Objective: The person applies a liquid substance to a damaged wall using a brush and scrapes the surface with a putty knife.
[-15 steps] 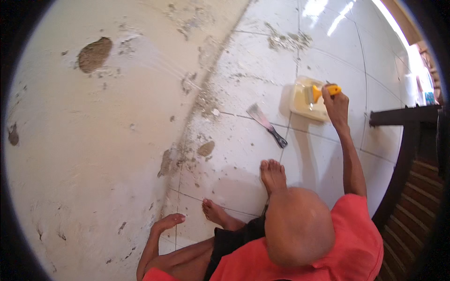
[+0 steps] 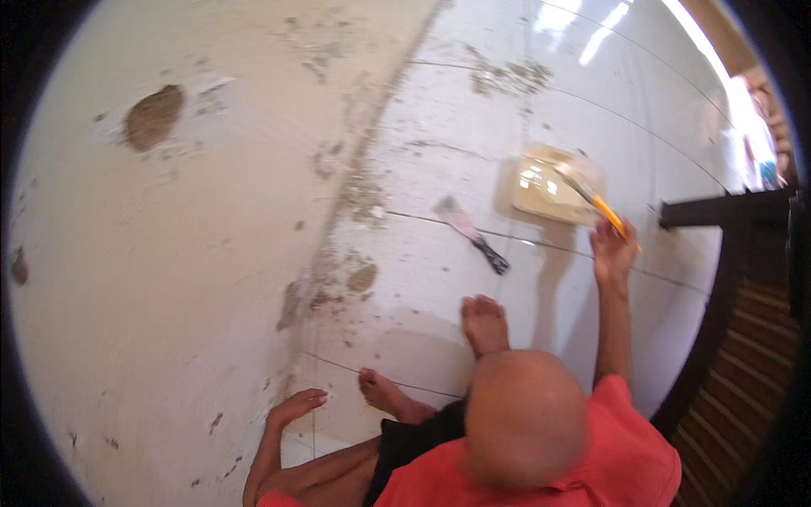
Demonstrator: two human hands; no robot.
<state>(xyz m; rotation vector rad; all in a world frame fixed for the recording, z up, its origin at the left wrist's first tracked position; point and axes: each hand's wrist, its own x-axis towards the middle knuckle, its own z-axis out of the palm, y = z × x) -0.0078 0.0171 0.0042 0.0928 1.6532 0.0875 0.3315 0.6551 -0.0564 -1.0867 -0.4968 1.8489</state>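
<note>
Tiled floor [image 2: 608,110] runs up against scarred wall [image 2: 211,253]. Right hand [image 2: 614,249] grips yellow-handled brush [image 2: 602,204], tip over pale tub [image 2: 553,211]; scraper [image 2: 475,238] left of tub. Left hand [image 2: 296,408] loosely extended near wall.

- Right of centre I see a paintbrush [image 2: 606,211] with a yellow handle, and a cream-coloured tub [image 2: 515,194].
- At mid-frame, my feed shows a putty knife [image 2: 487,252]: black handle, pinkish-grey blade.
- Upper right: white floor tiles [image 2: 612,156], gridded dark.
- Left: cream wall [image 2: 194,296], blotched brown.
- Bottom: red shirt [image 2: 621,448], black shorts [image 2: 422,439].
- Lower right: dark brown slatted furniture [image 2: 710,338], striped lighter.
</note>
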